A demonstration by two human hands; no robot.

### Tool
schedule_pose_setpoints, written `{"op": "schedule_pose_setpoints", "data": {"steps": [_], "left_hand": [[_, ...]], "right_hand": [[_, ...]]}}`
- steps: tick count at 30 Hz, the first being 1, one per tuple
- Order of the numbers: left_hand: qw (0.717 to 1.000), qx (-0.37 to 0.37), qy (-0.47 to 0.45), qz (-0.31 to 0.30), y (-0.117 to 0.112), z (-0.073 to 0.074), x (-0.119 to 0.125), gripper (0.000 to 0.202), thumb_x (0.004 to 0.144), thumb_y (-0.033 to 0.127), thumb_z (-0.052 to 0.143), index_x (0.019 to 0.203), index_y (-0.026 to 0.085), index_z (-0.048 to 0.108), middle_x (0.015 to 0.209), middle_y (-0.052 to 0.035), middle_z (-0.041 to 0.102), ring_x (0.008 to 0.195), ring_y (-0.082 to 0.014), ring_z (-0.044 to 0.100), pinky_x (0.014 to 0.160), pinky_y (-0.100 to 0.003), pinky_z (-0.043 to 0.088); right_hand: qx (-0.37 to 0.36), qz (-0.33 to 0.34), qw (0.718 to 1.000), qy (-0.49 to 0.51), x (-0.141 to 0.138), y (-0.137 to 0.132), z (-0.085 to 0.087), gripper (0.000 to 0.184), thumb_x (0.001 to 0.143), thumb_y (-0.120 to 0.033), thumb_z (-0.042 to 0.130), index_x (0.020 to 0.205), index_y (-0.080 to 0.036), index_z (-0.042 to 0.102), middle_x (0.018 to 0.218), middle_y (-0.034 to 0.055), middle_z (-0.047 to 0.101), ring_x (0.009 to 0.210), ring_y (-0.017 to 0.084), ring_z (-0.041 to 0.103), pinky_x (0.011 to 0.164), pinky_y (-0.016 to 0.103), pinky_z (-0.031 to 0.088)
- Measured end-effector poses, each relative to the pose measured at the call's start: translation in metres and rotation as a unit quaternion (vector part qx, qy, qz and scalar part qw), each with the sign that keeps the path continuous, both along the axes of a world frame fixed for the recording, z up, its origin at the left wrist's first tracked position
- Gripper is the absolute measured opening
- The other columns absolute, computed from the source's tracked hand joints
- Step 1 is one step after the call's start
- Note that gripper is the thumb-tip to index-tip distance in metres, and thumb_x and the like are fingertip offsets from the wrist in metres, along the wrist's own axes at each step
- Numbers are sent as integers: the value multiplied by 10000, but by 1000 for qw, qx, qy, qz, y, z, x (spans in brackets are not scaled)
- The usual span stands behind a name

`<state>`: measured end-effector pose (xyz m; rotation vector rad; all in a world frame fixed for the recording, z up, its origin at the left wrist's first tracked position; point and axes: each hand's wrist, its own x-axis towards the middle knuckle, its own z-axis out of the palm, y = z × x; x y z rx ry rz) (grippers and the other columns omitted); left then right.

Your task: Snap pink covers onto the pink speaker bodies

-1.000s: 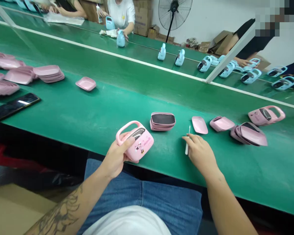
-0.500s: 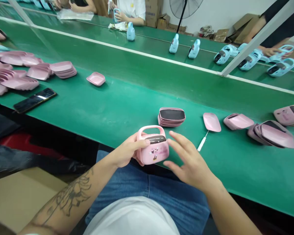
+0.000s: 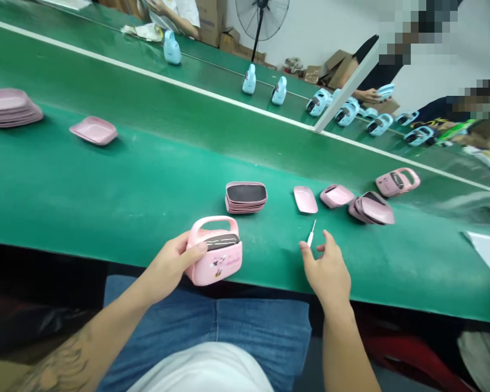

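My left hand (image 3: 169, 267) grips a pink handled case (image 3: 214, 261) at the near edge of the green bench, with its thumb across the front. The case has a dark window and a small cartoon print. My right hand (image 3: 325, 270) is open, fingers apart, resting close to a thin white stick tool (image 3: 311, 234) without visibly holding it. Beyond lie a stack of pink shells with dark insides (image 3: 245, 197), a pink lid (image 3: 305, 199), a pink shell (image 3: 337, 196), a leaning pile of shells (image 3: 371, 208) and a pink handled case (image 3: 397, 182).
A white strip (image 3: 212, 95) divides my green bench (image 3: 106, 201) from a farther bench with several pale blue cases (image 3: 249, 79). Pink trays (image 3: 10, 107) lie far left. Co-workers' hands (image 3: 369, 96), cardboard boxes (image 3: 210, 19) and a standing fan (image 3: 262, 19) are beyond.
My right hand has moved back from the pink case toward the white stick, which it held a second ago. The view has swung, shifting the bench items left.
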<state>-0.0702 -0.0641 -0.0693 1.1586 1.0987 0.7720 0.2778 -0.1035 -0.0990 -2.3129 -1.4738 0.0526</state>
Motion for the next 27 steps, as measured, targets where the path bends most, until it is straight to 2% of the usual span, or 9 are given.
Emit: {"op": "schedule_pose_setpoints", "data": {"steps": [3, 7, 14, 19, 21, 22, 24, 25, 27], "left_hand": [[1000, -5, 1, -10, 1, -7, -6, 714, 937, 650, 682, 1459, 162, 689, 1351, -168, 768, 1180, -383, 720, 1001, -437, 594], [1000, -16, 21, -7, 6, -13, -11, 749, 927, 683, 663, 1478, 176, 678, 1372, -169, 761, 1196, -408, 717, 988, -454, 613], [998, -21, 44, 29, 2, -6, -11, 768, 925, 740, 639, 1416, 154, 708, 1336, -167, 775, 1171, -386, 724, 1031, -456, 598], [999, -39, 25, 26, 4, 0, -10, 743, 916, 743, 667, 1322, 124, 736, 1171, -161, 816, 986, -325, 755, 839, -371, 617], [998, -63, 8, 0, 7, 5, -9, 700, 884, 741, 711, 1198, 119, 774, 1059, -148, 827, 868, -289, 751, 729, -327, 592], [997, -79, -6, -20, 8, 7, -7, 677, 871, 738, 727, 1123, 113, 790, 1007, -147, 827, 813, -274, 743, 687, -315, 576], [991, -116, -41, -58, 13, 13, -1, 650, 864, 737, 731, 997, 106, 806, 915, -148, 819, 722, -252, 724, 629, -308, 552], [987, -134, -56, -73, 15, 14, 2, 642, 871, 735, 721, 973, 108, 811, 877, -144, 812, 695, -244, 718, 613, -307, 547], [978, -167, -75, -96, 20, 16, 9, 625, 894, 728, 693, 988, 123, 815, 799, -118, 789, 663, -229, 707, 599, -302, 543]], "right_hand": [[-93, -15, 995, 15, 28, 0, 3, 617, 989, -529, 579, 1520, -214, 584, 1149, 106, 743, 971, 298, 724, 749, 386, 530], [-62, -49, 997, 14, 47, 19, 2, 543, 1000, -363, 490, 1501, -191, 607, 1049, 79, 783, 963, 273, 729, 806, 372, 518], [11, -22, 1000, 18, 78, 77, 0, 550, 955, -383, 526, 1424, -136, 670, 1119, 137, 786, 1051, 302, 710, 974, 437, 538], [93, 19, 995, 8, 53, 67, 6, 513, 989, -366, 493, 1379, -82, 668, 1263, 234, 720, 1069, 337, 705, 1020, 567, 554], [131, 124, 984, 10, 19, 45, 9, 478, 1005, -375, 546, 1417, -149, 634, 1330, 198, 710, 1204, 318, 689, 1069, 528, 566], [164, 252, 954, 13, -1, 32, 12, 492, 997, -369, 613, 1444, -162, 609, 1380, 204, 698, 1286, 327, 668, 1085, 528, 571], [146, 490, 859, -15, -43, 11, 21, 662, 981, -368, 716, 1578, -195, 488, 1608, 207, 558, 1517, 351, 512, 1188, 562, 517], [142, 566, 811, -46, -62, 4, 27, 708, 981, -385, 730, 1612, -215, 456, 1643, 180, 535, 1572, 364, 442, 1232, 594, 472], [124, 637, 756, -89, -89, -1, 39, 733, 989, -319, 712, 1650, -217, 411, 1688, 147, 495, 1624, 373, 349, 1288, 623, 398]]}}
